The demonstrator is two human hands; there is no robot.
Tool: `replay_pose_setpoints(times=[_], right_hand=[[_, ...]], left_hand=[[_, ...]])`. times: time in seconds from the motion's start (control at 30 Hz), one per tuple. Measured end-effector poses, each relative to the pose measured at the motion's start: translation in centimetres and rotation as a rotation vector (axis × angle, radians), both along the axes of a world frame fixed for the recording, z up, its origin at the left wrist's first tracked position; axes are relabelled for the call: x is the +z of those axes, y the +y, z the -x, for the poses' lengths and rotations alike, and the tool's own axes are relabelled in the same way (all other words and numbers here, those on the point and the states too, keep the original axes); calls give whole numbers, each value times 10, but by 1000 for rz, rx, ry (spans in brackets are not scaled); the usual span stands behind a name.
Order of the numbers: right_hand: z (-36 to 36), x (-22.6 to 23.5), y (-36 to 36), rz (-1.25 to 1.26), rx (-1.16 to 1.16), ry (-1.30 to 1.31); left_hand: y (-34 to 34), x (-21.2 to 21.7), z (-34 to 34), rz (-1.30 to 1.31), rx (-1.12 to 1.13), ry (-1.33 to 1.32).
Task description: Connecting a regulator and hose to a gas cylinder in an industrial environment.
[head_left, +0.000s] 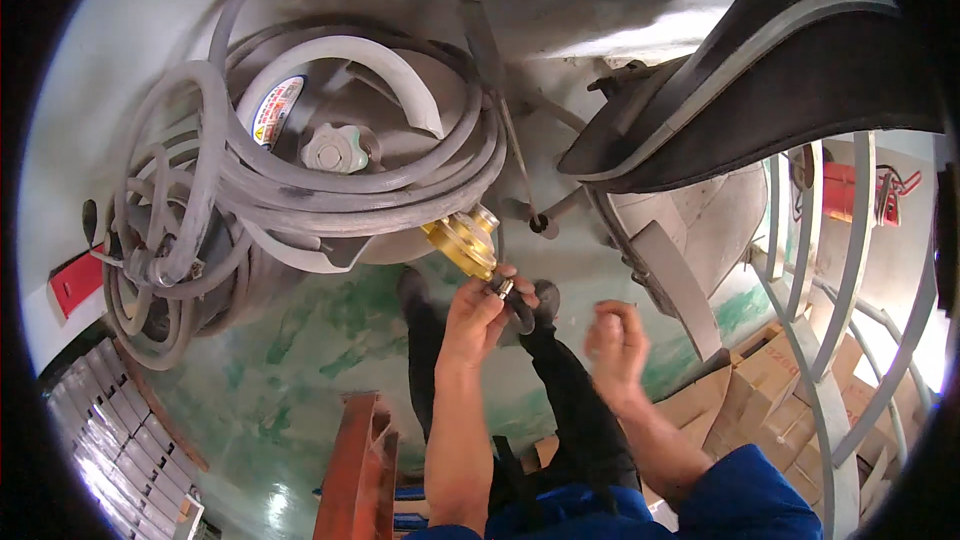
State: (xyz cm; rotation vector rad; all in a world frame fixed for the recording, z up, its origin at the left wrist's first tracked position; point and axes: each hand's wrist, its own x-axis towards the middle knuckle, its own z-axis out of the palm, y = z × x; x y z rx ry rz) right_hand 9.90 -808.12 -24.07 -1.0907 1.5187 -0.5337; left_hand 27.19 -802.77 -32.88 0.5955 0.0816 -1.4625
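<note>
My left hand (474,318) is closed around the end of a dark hose (520,312), at its metal fitting (504,288). Just above the fingertips sits a brass-yellow gas regulator (463,244), beside the gas cylinder's collar; whether the hose is joined to it I cannot tell. Apart from these, to the right, my right hand (617,348) hangs in the air with its fingers curled in, slightly blurred; anything inside them is hidden. Thick grey hose (360,205) lies coiled around the cylinder top, where a round valve handwheel (335,149) shows inside the curved guard.
A black seat-like piece (770,90) stands at the right, beside a pale metal railing (850,250) and cardboard boxes (770,370). A rust-red steel beam (358,470) rises by my left forearm. Silvery stacked packs (125,430) lie far left on the green-stained floor (265,390).
</note>
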Motion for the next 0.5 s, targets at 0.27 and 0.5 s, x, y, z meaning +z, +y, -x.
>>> replay_pose_setpoints(times=[0.27,0.5], right_hand=[[-57,-66,38,189,133,-66],[-59,-62,45,100,157,-56]], left_hand=[[5,-7,-17,-32,-82,-197],[0,13,-9,-139,-51,-270]])
